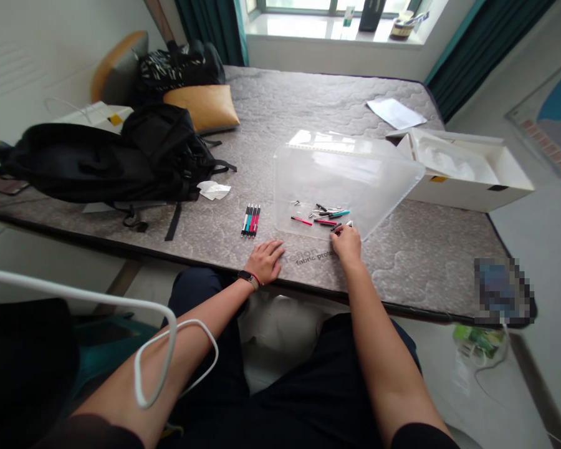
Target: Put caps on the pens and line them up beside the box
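Observation:
My left hand rests palm down on the mattress edge, fingers stretched out, holding nothing. To its upper left, several pens with white, teal, black and red barrels lie side by side in a neat row. A clear plastic bin stands in front of me. Loose pen parts in red, black, teal and silver lie scattered at its near end. At the bin's near right corner, my right hand has its fingers closed on a small black pen part, mostly covered by the fingertips.
A black backpack and crumpled white paper lie to the left, with a tan cushion behind. An open white box stands right, near a paper sheet. A white cable loops across my left forearm.

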`<state>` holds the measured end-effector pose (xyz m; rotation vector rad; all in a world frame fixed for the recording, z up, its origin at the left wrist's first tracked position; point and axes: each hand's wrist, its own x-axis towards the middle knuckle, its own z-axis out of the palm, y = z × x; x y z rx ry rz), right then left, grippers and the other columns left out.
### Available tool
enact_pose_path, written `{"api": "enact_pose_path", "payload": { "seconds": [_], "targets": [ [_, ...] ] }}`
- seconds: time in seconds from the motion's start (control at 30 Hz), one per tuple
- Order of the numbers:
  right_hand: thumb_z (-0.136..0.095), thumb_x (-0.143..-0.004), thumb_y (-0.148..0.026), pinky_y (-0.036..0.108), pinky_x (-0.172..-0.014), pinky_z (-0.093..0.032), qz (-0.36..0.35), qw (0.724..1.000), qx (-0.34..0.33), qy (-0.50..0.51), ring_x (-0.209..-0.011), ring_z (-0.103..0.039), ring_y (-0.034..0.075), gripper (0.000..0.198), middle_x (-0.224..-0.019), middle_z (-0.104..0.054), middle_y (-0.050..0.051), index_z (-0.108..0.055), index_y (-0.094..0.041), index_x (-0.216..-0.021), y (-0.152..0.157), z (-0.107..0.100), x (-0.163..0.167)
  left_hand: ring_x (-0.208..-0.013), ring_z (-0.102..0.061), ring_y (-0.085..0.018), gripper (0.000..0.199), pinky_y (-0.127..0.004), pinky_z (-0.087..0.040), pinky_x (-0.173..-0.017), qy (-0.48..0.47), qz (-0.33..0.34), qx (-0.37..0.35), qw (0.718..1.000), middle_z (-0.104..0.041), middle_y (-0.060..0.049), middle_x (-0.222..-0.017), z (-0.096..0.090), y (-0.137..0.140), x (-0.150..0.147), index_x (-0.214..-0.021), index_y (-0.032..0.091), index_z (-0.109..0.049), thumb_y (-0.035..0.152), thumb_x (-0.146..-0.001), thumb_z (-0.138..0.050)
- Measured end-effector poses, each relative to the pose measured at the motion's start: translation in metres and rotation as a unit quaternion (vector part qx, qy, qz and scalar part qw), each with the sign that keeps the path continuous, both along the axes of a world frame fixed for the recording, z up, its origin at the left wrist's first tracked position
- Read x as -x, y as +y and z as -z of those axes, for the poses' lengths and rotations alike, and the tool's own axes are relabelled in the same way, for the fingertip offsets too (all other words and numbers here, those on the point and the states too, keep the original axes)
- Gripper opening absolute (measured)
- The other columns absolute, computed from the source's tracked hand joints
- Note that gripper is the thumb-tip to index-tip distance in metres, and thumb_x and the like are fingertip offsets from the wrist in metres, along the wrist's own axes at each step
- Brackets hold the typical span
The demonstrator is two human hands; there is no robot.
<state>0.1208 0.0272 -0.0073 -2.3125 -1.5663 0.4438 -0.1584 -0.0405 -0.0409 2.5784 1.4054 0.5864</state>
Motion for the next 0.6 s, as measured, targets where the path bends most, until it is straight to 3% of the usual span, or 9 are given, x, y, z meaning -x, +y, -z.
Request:
{"api": "enact_pose_path", "payload": {
  "seconds": [0.23,0.37,0.47,0.6],
  "targets": [
    [-0.059,-0.084,-0.029,0.033,-0.086,-0.045,-0.022,1.0,0.0,0.009,-0.096,-0.062,0.023,0.018,-0.1,-0.066,0.012,-0.069,-0.018,-0.095,-0.007,0.005,0.009,-0.135,-0.039,-0.028,0.048,-0.047,-0.033,-0.109,0.02,0.001,-0.006,1.0,-0.048,-0.007,-0.145,0.003,0.0,-0.001,-0.127,0.023,-0.057,0.02,-0.079,-0.052],
    [-0.063,-0.083,-0.031,0.033,-0.082,-0.046,-0.099,0.992,0.006,0.072,-0.087,-0.064,0.023,0.016,-0.089,-0.069,0.009,-0.07,-0.019,-0.09,-0.014,0.008,0.026,-0.135,-0.039,-0.029,0.049,-0.048,-0.034,-0.108,0.026,0.006,-0.007,1.0,-0.048,-0.008,-0.145,0.003,0.0,-0.002,-0.127,0.022,-0.056,0.02,-0.079,-0.052],
    [-0.062,-0.084,-0.026,0.029,-0.078,-0.047,-0.189,0.969,0.034,0.155,-0.077,-0.064,0.018,0.015,-0.079,-0.07,0.004,-0.071,-0.02,-0.094,-0.021,0.01,0.039,-0.135,-0.038,-0.03,0.049,-0.049,-0.034,-0.108,0.028,0.008,-0.008,1.0,-0.047,-0.009,-0.145,0.003,0.0,-0.002,-0.128,0.022,-0.055,0.021,-0.079,-0.053],
    [-0.058,-0.084,-0.014,0.028,-0.084,-0.046,-0.227,0.965,-0.013,0.131,-0.086,-0.064,0.017,0.029,-0.093,-0.069,0.005,-0.068,-0.023,-0.11,-0.029,0.013,0.043,-0.135,-0.038,-0.03,0.049,-0.049,-0.034,-0.108,0.03,0.005,-0.009,1.0,-0.047,-0.008,-0.145,0.003,-0.001,-0.002,-0.128,0.022,-0.055,0.02,-0.079,-0.053]
  ]
}}
